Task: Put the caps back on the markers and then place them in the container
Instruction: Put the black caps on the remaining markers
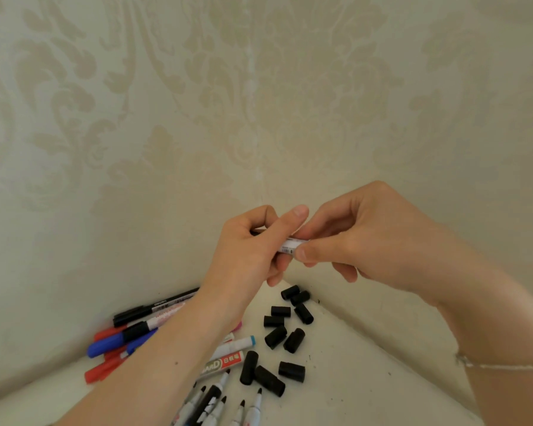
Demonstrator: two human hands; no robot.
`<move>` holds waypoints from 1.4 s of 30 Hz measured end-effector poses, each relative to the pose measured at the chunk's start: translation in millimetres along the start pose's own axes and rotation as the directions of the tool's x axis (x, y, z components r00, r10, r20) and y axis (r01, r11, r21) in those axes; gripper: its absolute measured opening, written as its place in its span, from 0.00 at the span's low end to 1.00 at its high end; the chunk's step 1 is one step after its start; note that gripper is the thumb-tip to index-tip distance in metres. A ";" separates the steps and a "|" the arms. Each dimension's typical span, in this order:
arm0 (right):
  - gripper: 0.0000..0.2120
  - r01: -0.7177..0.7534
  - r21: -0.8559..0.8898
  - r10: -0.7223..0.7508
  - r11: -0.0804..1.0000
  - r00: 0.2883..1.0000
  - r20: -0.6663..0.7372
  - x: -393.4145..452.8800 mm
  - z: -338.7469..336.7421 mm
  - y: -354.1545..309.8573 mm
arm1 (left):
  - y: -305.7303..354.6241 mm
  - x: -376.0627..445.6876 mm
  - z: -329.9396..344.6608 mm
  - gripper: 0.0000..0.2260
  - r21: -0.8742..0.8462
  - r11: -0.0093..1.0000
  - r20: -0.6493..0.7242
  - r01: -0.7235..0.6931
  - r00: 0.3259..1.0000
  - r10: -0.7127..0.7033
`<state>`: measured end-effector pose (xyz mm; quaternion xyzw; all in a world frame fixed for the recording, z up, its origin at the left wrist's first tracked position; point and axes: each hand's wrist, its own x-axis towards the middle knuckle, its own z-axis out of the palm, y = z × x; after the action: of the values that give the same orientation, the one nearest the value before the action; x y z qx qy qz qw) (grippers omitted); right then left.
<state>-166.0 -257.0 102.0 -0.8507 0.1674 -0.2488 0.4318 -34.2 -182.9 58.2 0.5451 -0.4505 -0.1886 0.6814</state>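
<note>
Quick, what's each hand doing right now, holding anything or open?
Left hand: fingers curled round one end of a white marker.
Right hand: thumb and fingers pinching the same marker's other end.

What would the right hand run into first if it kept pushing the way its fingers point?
Probably the left hand: the right hand points leftward along the white marker both grip, with fingertips almost meeting. Depth is hard to judge.

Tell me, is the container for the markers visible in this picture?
No, only loose black caps and markers lie on the surface; no container shows.
</note>
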 end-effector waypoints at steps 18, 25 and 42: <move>0.03 -0.046 -0.056 0.045 0.997 0.999 -0.030 13.7 29.5 14.4 | -8.1 1.9 -24.4 0.19 0.334 0.942 -0.016 0.031 0.999 -0.027; 0.12 -0.183 -0.198 0.193 0.963 0.981 0.032 -16.0 70.1 22.7 | -25.6 -21.4 -67.1 0.12 0.455 0.866 -0.128 0.210 0.977 -0.170; 0.11 -0.401 -0.825 0.296 0.398 0.907 -0.299 -87.0 86.1 77.3 | -39.2 -89.4 -71.3 0.02 0.889 0.457 0.240 0.008 0.843 -0.482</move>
<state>-193.9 -201.6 -28.7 -0.8810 0.4660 -0.0766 -0.0282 -13.4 -88.3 -14.1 0.8096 -0.5438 -0.1609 0.1517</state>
